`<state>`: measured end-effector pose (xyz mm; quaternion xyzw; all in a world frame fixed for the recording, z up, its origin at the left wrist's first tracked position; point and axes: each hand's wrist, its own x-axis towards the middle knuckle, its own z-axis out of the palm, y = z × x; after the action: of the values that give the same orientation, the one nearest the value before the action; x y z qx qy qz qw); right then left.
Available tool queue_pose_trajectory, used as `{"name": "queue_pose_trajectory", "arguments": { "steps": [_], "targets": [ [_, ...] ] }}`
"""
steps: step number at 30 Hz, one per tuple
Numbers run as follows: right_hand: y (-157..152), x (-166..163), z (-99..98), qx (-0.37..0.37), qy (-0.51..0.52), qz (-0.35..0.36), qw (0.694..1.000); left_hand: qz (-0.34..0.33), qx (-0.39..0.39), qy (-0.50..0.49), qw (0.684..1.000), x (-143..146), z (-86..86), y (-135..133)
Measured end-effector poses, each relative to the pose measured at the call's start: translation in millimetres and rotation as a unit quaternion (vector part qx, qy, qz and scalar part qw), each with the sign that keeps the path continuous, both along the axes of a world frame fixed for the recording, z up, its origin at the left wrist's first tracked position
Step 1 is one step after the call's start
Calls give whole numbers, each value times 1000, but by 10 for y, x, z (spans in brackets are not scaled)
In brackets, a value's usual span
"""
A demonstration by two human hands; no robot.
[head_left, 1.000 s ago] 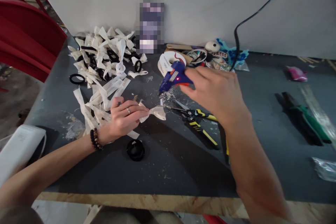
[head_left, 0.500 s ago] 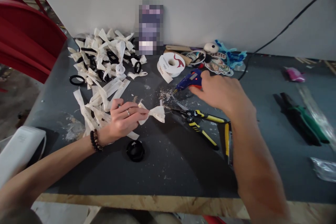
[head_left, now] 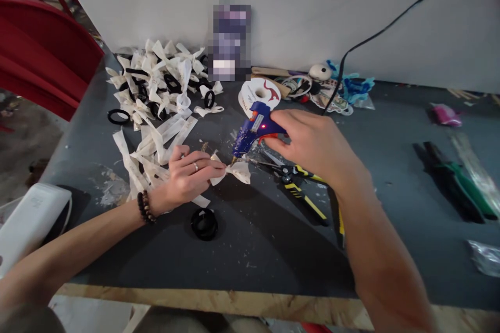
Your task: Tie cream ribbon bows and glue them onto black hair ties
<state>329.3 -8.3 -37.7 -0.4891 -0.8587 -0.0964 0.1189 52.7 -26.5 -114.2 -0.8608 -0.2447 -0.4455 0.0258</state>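
Bows with black bands (head_left: 156,70) lie heaped at the upper left of the frame, seemingly finished; loose strips (head_left: 166,132) left of centre and spare bands (head_left: 197,226) at lower centre look unused. The left hand (head_left: 195,171) pinches the current bow (head_left: 239,171) near centre, no band visible on it; the right hand (head_left: 308,135) grips a glue gun (head_left: 250,127), nozzle (head_left: 234,159) at its middle, contact unclear.

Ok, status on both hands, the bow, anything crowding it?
Left hand pinching white bow. Right hand gripping blue glue gun, nozzle at bow's middle, contact unclear. Pliers lying close by, right of bow.
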Motion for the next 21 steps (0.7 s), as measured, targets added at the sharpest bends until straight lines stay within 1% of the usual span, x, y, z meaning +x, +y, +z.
{"name": "queue_pose_trajectory", "arguments": {
  "steps": [5, 16, 21],
  "targets": [
    [4, 2, -9, -5, 0, 13, 1000, 1, 22, -11, 1000, 31, -9, 20],
    [-15, -11, -11, 1, -18, 12, 1000, 4, 17, -7, 1000, 26, -2, 16],
    [-7, -38, 39, 50, -95, 4, 994, -3, 37, -23, 999, 24, -11, 26]
  ]
}}
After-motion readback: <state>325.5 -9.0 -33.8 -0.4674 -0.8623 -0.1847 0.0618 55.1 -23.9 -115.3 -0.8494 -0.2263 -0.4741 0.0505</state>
